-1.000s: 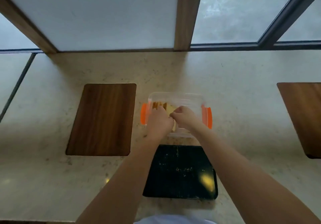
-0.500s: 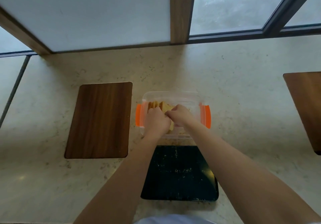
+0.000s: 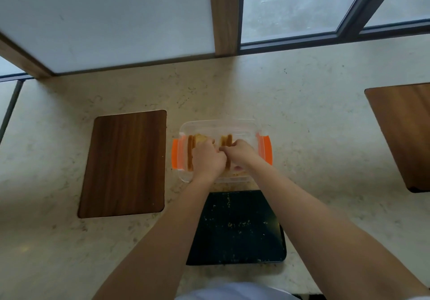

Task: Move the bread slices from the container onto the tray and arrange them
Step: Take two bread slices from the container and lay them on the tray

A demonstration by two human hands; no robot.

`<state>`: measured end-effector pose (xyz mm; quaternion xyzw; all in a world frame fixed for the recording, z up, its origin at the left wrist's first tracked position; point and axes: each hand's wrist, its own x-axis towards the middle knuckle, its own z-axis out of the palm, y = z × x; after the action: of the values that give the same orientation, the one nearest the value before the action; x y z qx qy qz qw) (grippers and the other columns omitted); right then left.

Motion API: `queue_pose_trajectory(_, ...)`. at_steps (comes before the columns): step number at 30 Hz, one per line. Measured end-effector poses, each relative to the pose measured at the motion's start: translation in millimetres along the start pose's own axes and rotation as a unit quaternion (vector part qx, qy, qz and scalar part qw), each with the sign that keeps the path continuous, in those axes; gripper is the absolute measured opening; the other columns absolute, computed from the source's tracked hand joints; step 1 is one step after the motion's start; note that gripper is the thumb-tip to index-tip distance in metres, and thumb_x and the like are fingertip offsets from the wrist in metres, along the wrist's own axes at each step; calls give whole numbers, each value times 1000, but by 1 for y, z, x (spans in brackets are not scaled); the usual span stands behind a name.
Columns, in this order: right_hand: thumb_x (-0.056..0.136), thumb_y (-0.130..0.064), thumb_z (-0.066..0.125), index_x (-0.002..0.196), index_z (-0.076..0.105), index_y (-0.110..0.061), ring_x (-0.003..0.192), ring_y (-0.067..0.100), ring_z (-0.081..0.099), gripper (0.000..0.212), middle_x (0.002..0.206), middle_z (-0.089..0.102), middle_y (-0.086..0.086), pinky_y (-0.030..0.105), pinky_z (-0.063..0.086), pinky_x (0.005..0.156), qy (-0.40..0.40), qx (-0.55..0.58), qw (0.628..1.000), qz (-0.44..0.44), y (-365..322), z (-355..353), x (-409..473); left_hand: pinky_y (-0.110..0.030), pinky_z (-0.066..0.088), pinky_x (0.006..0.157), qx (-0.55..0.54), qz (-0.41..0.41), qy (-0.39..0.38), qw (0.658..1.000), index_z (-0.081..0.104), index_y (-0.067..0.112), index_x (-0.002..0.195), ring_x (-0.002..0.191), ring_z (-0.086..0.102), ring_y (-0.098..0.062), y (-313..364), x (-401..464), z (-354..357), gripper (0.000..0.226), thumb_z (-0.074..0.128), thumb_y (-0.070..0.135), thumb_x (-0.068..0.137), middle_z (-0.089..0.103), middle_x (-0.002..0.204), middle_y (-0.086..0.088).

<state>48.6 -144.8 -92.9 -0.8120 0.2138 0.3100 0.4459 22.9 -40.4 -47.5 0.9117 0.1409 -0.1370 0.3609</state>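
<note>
- Both reaching into the clear container (image 3: 218,125) with orange clips, set on the speckled surface (image 3: 302,118) just beyond the tray.
- Left hand (image 3: 207,159) curled over bread slices (image 3: 191,148) standing on edge at the container's left end.
- Right hand (image 3: 238,154) pinching slices near the middle.
- Dark tray (image 3: 235,234) nearest, crumb-dusted, no bread on it.
- Wooden board (image 3: 124,163) lying left of the container.

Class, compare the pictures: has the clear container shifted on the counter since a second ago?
No. The container keeps the same narrow gap to the wooden board on its left; only the camera's view has shifted.
</note>
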Motion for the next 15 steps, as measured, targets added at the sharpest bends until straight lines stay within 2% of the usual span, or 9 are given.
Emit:
queue_pose_trajectory(2,90,-28,57,81,52,-19,67,19,64,13,80,65,4,41,61,65,-3,-2,1000,3,1,-2,0,-39,56,76,38,-2,-37,999,67,10,90,85,64,-24,0,2,3,10,57,11,92,68,90,-6)
queue_pose_trajectory(4,92,-22,52,87,58,-14,65,23,62,11,78,65,8,42,60,66,-10,5,1000,-1,1,-2,-2,-42,58,73,76,5,-78,994,66,12,81,76,64,-25,1,3,7,18,54,15,94,67,80,-6)
queue_pose_trajectory(7,100,-27,46,89,55,-17,67,24,60,17,83,64,10,40,54,63,-17,18,1000,-8,0,-1,-5,-43,59,73,118,5,-98,988,68,11,81,71,64,-23,0,6,10,24,50,19,96,68,77,-7)
queue_pose_trajectory(11,101,-15,38,116,58,-6,72,25,57,26,89,61,12,39,54,64,-15,28,999,20,1,-2,-6,-33,52,60,84,-9,-106,991,67,12,78,69,65,-22,-6,13,9,17,57,18,90,68,75,-6)
queue_pose_trajectory(13,98,-13,39,124,54,-3,73,25,58,31,90,60,12,39,55,64,-16,3,1000,23,2,-2,-7,-30,47,55,73,-22,-107,991,67,12,77,68,64,-21,-9,15,8,17,56,16,90,67,74,-6)
queue_pose_trajectory(15,97,-14,41,129,50,-2,75,25,60,35,93,62,12,37,54,61,-18,-16,1000,18,2,-2,-10,-31,49,55,74,-29,-102,992,67,11,78,68,64,-21,-11,16,9,16,56,14,89,68,74,-6)
